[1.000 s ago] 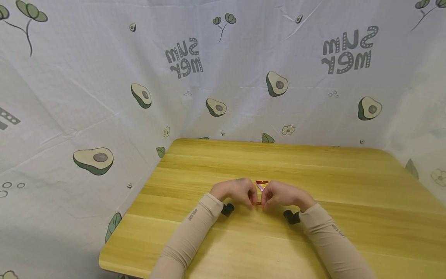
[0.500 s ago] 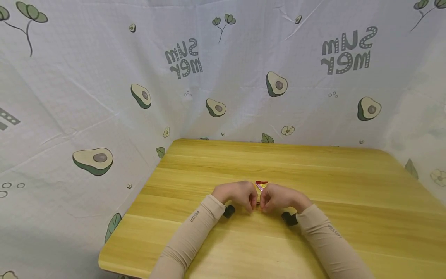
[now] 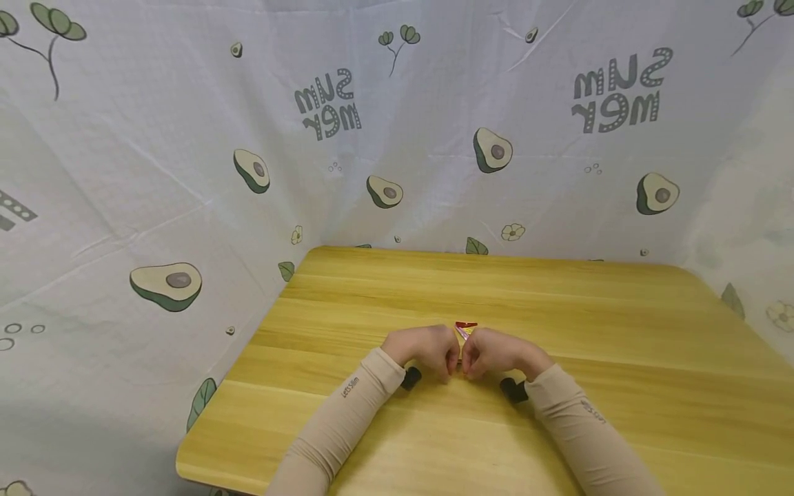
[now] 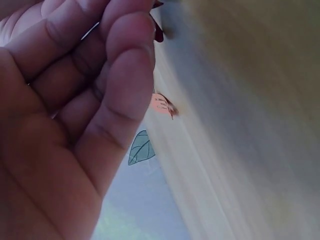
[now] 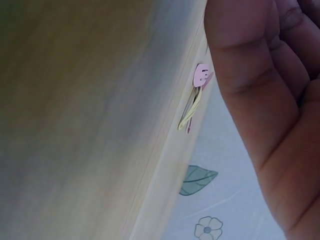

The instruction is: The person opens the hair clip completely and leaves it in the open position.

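Knuckles close together, my left hand (image 3: 429,348) and right hand (image 3: 495,353) pinch low over the table, with curled fingers. A thin sliver of a hair clip (image 3: 460,361) shows between them; most of it is hidden by the fingers. In the left wrist view a dark red bit of it (image 4: 159,33) sticks out past my fingertips. Just beyond the hands lie snap hair clips: a red one (image 3: 466,324), a pink one (image 5: 201,75) and a yellow one (image 5: 189,114). An orange clip end with slots (image 4: 160,103) appears beyond my left thumb.
The wooden table (image 3: 372,289) reaches past the hands on all sides. A pale curtain (image 3: 434,172) printed with avocados hangs behind it and at the left. Black wrist cameras (image 3: 513,390) sit below the wrists.
Both hands have drawn slightly nearer to each other and a little toward the body. The reddish clip between them shows less than before. The clips beyond have not moved.
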A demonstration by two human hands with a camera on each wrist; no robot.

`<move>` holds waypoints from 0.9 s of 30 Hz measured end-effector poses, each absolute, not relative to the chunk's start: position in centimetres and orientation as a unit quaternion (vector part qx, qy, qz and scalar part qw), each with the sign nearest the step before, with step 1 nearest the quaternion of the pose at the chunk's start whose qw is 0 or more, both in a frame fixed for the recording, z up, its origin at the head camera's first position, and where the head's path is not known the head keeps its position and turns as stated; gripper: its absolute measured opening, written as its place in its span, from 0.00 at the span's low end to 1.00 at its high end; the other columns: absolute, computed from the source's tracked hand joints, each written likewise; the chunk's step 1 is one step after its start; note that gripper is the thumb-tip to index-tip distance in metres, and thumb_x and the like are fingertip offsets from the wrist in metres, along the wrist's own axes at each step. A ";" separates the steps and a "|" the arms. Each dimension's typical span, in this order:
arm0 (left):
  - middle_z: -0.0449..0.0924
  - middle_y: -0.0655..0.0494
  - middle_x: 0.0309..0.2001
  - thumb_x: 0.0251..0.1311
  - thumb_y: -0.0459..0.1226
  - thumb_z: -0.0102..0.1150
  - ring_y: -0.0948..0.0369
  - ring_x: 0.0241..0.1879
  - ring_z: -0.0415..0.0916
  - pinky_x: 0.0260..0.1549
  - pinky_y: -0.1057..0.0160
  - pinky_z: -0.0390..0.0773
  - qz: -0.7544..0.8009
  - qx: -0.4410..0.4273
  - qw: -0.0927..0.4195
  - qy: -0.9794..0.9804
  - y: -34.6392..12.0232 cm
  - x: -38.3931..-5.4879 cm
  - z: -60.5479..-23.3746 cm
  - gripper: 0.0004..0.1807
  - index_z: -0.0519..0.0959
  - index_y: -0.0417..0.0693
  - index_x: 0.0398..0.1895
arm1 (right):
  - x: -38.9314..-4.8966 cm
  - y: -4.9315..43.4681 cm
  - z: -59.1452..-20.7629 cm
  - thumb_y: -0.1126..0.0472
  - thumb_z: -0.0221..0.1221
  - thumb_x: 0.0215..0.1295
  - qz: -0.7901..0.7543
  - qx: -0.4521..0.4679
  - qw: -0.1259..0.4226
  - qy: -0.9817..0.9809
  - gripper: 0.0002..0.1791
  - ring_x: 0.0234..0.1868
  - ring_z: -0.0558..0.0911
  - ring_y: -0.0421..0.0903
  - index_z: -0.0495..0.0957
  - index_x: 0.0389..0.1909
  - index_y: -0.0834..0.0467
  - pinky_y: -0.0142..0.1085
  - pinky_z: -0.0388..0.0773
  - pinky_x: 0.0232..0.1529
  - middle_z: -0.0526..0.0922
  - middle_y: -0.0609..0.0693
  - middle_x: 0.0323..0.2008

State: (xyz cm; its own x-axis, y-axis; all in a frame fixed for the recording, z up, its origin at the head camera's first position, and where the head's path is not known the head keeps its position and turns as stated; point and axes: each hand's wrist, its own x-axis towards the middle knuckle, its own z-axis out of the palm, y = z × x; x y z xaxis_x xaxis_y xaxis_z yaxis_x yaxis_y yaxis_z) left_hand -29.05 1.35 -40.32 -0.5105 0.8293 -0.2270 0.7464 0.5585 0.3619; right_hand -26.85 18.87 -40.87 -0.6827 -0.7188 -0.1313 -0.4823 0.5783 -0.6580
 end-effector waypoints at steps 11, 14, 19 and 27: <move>0.73 0.65 0.15 0.35 0.31 0.67 0.71 0.17 0.64 0.15 0.75 0.65 0.103 0.438 0.183 0.874 1.4 -28.5 -39.9 0.08 0.78 0.53 0.14 | -26.9 18.9 -40.8 0.73 0.62 0.41 -0.299 -0.363 0.189 0.862 0.06 0.15 0.65 0.31 0.80 0.20 0.59 0.25 0.64 0.17 0.78 0.45 0.18; 0.73 0.65 0.15 0.35 0.32 0.68 0.71 0.17 0.64 0.15 0.74 0.65 0.101 0.433 0.181 0.877 1.4 -28.4 -39.9 0.09 0.77 0.54 0.13 | -26.9 18.9 -40.8 0.73 0.62 0.41 -0.303 -0.361 0.191 0.861 0.06 0.16 0.65 0.32 0.80 0.19 0.59 0.25 0.64 0.18 0.78 0.45 0.18; 0.73 0.66 0.16 0.35 0.33 0.68 0.71 0.17 0.64 0.15 0.74 0.65 0.097 0.430 0.183 0.879 1.4 -28.4 -39.8 0.09 0.77 0.55 0.14 | -26.9 18.9 -40.8 0.72 0.63 0.42 -0.304 -0.356 0.196 0.862 0.06 0.17 0.67 0.33 0.80 0.20 0.59 0.26 0.66 0.19 0.79 0.46 0.19; 0.74 0.66 0.16 0.35 0.34 0.69 0.72 0.17 0.65 0.16 0.75 0.67 0.110 0.442 0.180 0.872 1.2 -28.4 -39.8 0.08 0.78 0.54 0.15 | -27.2 19.4 -40.6 0.70 0.62 0.44 -0.310 -0.360 0.191 0.859 0.04 0.19 0.71 0.33 0.80 0.22 0.59 0.28 0.71 0.22 0.80 0.48 0.21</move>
State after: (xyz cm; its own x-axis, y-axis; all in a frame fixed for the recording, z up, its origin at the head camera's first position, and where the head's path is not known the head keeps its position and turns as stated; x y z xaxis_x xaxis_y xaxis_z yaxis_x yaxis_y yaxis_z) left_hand -28.36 1.17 -39.75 -0.5451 0.8096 -0.2177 0.7306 0.5861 0.3503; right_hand -27.18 19.38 -40.63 -0.6686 -0.7362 -0.1048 -0.4993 0.5489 -0.6704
